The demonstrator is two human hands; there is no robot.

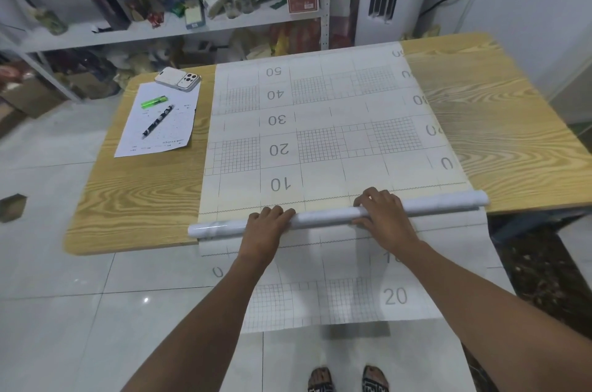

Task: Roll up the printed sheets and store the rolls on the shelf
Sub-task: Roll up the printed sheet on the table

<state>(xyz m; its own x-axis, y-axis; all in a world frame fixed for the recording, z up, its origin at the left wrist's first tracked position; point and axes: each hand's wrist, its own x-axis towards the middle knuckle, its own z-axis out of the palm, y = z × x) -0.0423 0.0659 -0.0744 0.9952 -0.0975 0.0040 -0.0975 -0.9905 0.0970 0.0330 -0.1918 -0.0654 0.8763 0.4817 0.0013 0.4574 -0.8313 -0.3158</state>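
rolling in progress, early stage by my read. far left back: shelf, cluttered, no rolls on it that i can make out. left part of table: paper with phone, lighter and pen on it. left hand has fingers curled over the roll, gripping it. roll is thin and lies across the near table edge, on top of the sheet. sheet is spread flat across mid table to the far edge, and more of it hangs off the near edge toward the floor. right hand is clamped on the roll too, fingers over the top and thumb on the near side. left to do: most of the sheet unrolled, shelving not started.
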